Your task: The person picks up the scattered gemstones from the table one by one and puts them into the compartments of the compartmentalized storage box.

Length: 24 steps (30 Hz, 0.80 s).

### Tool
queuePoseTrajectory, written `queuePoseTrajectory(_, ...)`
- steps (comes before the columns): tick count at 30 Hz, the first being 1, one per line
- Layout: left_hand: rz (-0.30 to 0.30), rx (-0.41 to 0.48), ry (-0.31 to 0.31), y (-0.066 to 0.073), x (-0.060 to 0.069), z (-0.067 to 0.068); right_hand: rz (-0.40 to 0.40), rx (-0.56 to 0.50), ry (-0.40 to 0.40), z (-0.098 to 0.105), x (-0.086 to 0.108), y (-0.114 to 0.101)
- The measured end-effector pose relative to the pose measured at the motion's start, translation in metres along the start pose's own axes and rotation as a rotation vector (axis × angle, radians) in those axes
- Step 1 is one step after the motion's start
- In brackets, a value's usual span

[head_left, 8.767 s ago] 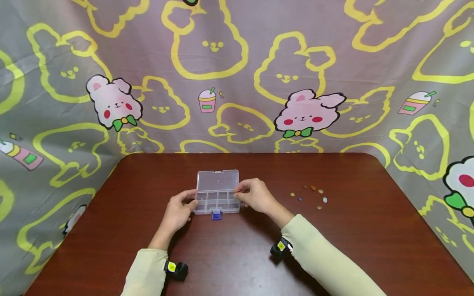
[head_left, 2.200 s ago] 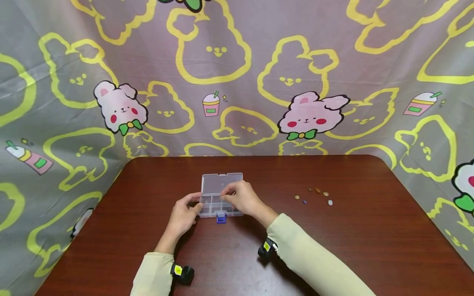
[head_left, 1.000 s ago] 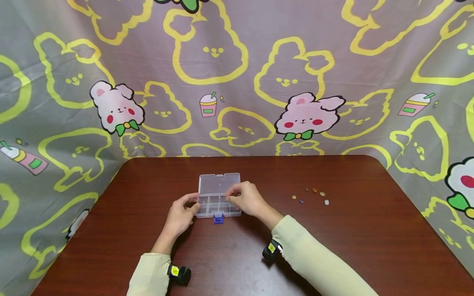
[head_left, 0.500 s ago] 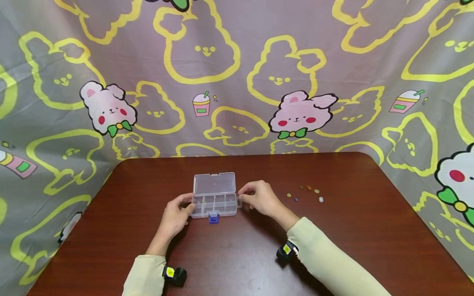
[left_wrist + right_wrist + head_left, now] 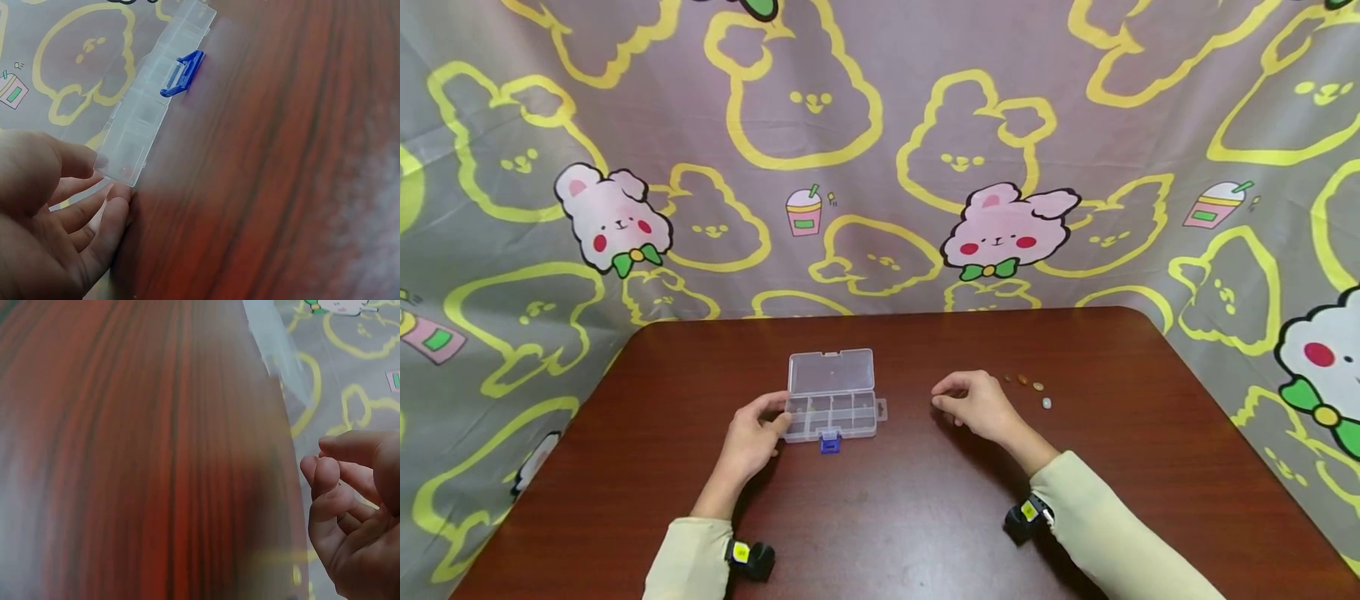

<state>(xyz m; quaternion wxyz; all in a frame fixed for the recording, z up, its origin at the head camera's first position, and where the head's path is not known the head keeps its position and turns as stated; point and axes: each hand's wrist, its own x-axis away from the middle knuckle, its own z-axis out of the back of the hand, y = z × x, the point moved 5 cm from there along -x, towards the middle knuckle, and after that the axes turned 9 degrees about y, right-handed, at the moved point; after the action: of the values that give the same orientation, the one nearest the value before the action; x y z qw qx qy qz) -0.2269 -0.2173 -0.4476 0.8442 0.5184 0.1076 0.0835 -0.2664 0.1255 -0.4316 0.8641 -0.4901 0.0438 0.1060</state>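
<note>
A clear plastic compartment box (image 5: 831,415) sits on the table with its lid raised toward the back and a blue latch (image 5: 830,443) at its front. The left hand (image 5: 752,435) holds the box's left end between thumb and fingers. Small pale specks lie in its left compartments, too tiny to identify. In the air right of the box is the right hand (image 5: 977,406), fingers loosely bent; the right wrist view shows nothing between its fingertips. Beyond it lie small polished stones: a white one (image 5: 1047,402), a yellowish one (image 5: 1037,386), an orange-brown one (image 5: 1022,379) and a dark one (image 5: 1007,377).
The brown wooden table (image 5: 880,517) runs back to a grey curtain (image 5: 880,125) with yellow cartoon outlines. A clear hanging tab (image 5: 882,409) sticks out from the box's right side. Black wrist cameras are strapped to both sleeves.
The right hand has left the box's compartments and moved right toward the stones, now covering the nearer yellow and blue ones. One stone at the front of the group went earlier. The left hand stays.
</note>
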Motion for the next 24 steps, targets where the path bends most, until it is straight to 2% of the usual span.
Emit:
queuePoseTrajectory(10, -0.003, -0.008, -0.002, 0.001, -0.001, 0.000, -0.012, 0.100, 0.053, 0.042, 0.008, 0.023)
queuePoseTrajectory(24, 0.004, -0.010, -0.010, 0.001, 0.000, 0.000, -0.014, 0.174, 0.059, 0.072, 0.017, 0.045)
